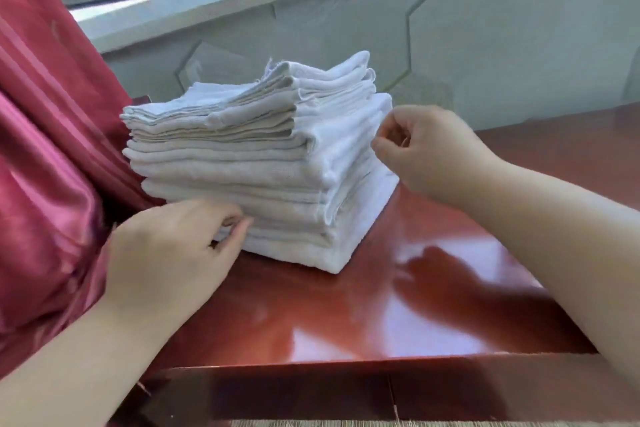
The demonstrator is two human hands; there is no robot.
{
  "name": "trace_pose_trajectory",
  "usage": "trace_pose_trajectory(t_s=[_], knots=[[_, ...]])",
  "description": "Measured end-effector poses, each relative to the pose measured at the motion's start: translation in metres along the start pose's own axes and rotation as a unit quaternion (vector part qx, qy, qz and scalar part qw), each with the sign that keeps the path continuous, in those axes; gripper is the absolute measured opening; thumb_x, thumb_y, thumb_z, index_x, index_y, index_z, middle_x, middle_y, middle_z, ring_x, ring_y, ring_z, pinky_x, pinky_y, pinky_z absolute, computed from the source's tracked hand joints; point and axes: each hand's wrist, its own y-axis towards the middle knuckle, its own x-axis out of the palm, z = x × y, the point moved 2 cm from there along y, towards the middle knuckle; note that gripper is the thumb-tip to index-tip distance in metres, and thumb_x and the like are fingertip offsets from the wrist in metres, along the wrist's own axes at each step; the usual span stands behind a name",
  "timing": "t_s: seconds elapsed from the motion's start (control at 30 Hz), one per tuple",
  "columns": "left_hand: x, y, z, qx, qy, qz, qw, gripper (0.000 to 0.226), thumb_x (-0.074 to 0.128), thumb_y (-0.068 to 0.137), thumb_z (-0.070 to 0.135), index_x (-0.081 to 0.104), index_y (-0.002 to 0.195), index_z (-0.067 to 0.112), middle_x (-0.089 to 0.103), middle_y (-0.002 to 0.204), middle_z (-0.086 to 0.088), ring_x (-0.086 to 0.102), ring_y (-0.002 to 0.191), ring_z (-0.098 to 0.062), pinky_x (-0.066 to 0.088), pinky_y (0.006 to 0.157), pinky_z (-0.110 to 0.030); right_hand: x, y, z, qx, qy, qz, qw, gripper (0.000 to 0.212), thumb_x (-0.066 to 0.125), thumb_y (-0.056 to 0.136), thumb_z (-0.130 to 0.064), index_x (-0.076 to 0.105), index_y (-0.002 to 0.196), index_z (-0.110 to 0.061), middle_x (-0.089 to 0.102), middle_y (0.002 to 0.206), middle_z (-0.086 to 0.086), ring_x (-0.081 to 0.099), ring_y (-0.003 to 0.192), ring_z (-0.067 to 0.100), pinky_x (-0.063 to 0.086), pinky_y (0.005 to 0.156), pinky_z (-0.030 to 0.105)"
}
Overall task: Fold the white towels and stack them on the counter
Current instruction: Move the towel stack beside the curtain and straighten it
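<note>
A tall stack of several folded white towels [263, 163] stands on the glossy red-brown counter [398, 305], slightly uneven, with the upper towels shifted back and left. My left hand [173, 250] rests at the stack's lower left front, fingertips curled against the lower towel edges. On the stack's right side, about mid-height, is my right hand [429, 152], its fingers loosely curled and fingertips touching or nearly touching the towel edges. Neither hand clearly holds a towel.
A shiny red curtain [45, 149] hangs at the left, touching the stack's left side. Behind the counter is a pale wall [485, 45] with hexagon lines, below a window sill [207, 10]. The counter's front edge [346, 367] runs below my forearms.
</note>
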Motion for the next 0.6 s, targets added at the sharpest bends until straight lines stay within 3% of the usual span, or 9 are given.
trace_pose_trajectory(t_s=[0.07,0.1,0.17,0.3,0.4,0.5,0.6], knots=[[-0.014,0.006,0.054,0.121,-0.024,0.111,0.986,0.014,0.066,0.097,0.039,0.071,0.1,0.026,0.069,0.076,0.006,0.065,0.068,-0.021,0.05,0.057,-0.043,-0.009,0.021,0.006,-0.006,-0.005,0.058,0.998,0.005,0.061,0.091,-0.032,0.061,0.089,-0.027,0.062,0.081,-0.016,0.054,0.069,0.003,0.043,0.065,0.024],[-0.019,0.012,0.075,0.157,-0.01,0.14,0.978,0.015,0.069,0.096,0.036,0.071,0.106,0.024,0.069,0.08,0.004,0.065,0.068,-0.022,0.05,0.057,-0.045,-0.013,0.031,0.007,-0.032,-0.028,0.061,0.997,0.01,0.06,0.093,-0.033,0.06,0.101,-0.027,0.062,0.093,-0.014,0.055,0.078,0.008,0.045,0.072,0.028],[-0.024,0.027,0.099,0.163,0.008,0.152,0.975,0.018,0.071,0.096,0.033,0.073,0.11,0.022,0.069,0.085,0.002,0.065,0.068,-0.026,0.049,0.056,-0.045,-0.02,0.046,0.007,-0.12,-0.098,0.032,0.987,0.025,0.06,0.094,-0.034,0.056,0.118,-0.027,0.057,0.112,-0.007,0.055,0.092,0.017,0.047,0.08,0.035],[-0.026,0.045,0.105,0.13,0.064,0.146,0.979,0.023,0.074,0.092,0.033,0.075,0.11,0.02,0.066,0.087,-0.002,0.062,0.068,-0.029,0.048,0.056,-0.046,-0.024,0.054,0.011,-0.269,-0.17,0.025,0.948,0.031,0.063,0.095,-0.03,0.059,0.125,-0.022,0.059,0.117,-0.004,0.06,0.089,0.023,0.052,0.068,0.04],[-0.022,0.043,0.101,0.127,0.085,0.099,0.983,0.028,0.076,0.087,0.043,0.073,0.105,0.022,0.063,0.09,-0.001,0.061,0.073,-0.03,0.045,0.062,-0.049,-0.01,0.052,0.03,-0.238,-0.14,0.054,0.96,0.029,0.06,0.097,-0.027,0.058,0.125,-0.018,0.061,0.119,-0.001,0.062,0.098,0.027,0.053,0.074,0.043],[-0.017,0.039,0.094,0.132,0.097,0.087,0.983,0.024,0.073,0.092,0.042,0.074,0.106,0.022,0.065,0.092,0.0,0.064,0.073,-0.029,0.042,0.065,-0.05,0.009,0.051,0.051,-0.161,-0.077,-0.007,0.984,0.028,0.055,0.101,-0.026,0.054,0.127,-0.016,0.061,0.124,0.001,0.06,0.109,0.028,0.05,0.085,0.044],[-0.015,0.041,0.091,0.151,0.095,0.1,0.979,0.022,0.068,0.099,0.036,0.075,0.107,0.018,0.068,0.092,-0.001,0.065,0.07,-0.03,0.042,0.064,-0.048,0.011,0.056,0.06,-0.137,-0.067,-0.022,0.988,0.021,0.057,0.099,-0.03,0.058,0.117,-0.02,0.064,0.112,-0.002,0.061,0.099,0.026,0.052,0.083,0.044]])
